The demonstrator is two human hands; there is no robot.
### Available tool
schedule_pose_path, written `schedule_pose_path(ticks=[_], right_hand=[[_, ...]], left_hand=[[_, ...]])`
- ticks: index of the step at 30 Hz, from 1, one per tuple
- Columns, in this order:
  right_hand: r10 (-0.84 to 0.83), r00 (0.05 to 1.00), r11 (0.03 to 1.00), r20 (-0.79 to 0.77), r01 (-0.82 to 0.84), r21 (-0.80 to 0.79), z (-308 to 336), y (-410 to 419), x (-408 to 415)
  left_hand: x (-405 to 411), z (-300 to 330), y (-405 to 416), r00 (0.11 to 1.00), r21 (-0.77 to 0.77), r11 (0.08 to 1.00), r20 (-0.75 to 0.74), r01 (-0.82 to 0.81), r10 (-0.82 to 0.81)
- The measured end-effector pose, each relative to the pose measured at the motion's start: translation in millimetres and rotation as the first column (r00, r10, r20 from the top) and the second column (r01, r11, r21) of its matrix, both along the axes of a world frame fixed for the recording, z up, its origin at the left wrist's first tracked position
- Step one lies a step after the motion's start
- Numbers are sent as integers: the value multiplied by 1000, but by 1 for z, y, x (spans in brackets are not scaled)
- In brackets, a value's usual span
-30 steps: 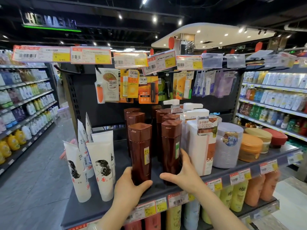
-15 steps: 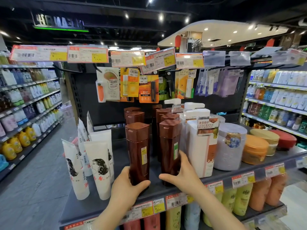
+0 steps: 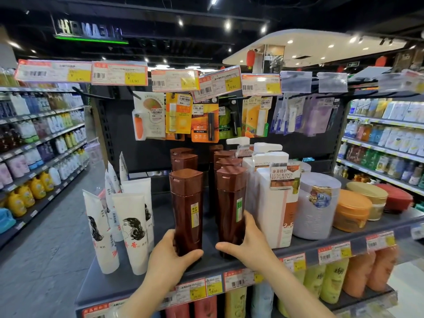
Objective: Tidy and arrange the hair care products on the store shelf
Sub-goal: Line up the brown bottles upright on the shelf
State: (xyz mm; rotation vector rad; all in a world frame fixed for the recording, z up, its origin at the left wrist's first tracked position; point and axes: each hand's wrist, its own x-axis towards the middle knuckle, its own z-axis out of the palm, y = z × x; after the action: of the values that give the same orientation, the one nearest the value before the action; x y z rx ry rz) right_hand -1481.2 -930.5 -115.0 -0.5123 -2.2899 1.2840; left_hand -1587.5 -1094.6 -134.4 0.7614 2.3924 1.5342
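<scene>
I've got my left hand (image 3: 171, 258) wrapped round the base of the front-left brown shampoo bottle (image 3: 187, 210), thumb across its front, fingers behind. My right hand (image 3: 246, 243) grips the front-right brown bottle (image 3: 230, 210) low, thumb in front, fingers up its right side. Both bottles stand upright near the shelf (image 3: 142, 283) front edge. I'd guess the low grip is for sliding them into line without tipping.

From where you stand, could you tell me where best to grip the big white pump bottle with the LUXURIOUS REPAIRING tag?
Probably low on the body of the white pump bottle, from the front. It stands upright, its flat front face is exposed, a brown bottle crowds its left side and a lavender tub its right, and the pump head looks too slim to lift by.
</scene>
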Motion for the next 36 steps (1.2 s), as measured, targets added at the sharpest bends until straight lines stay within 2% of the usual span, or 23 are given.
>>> schedule_pose_path(ticks=[22, 36], right_hand=[[42, 999, 999, -16, -42, 12, -3, -1, 1], [-79, 997, 995, 16, 78, 66, -9, -7, 0]], left_hand=[[-2, -3, 1, 1000, 1, 1000, 16, -22, 22], [5, 1, 0, 1000, -31, 999, -28, -9, 8]])
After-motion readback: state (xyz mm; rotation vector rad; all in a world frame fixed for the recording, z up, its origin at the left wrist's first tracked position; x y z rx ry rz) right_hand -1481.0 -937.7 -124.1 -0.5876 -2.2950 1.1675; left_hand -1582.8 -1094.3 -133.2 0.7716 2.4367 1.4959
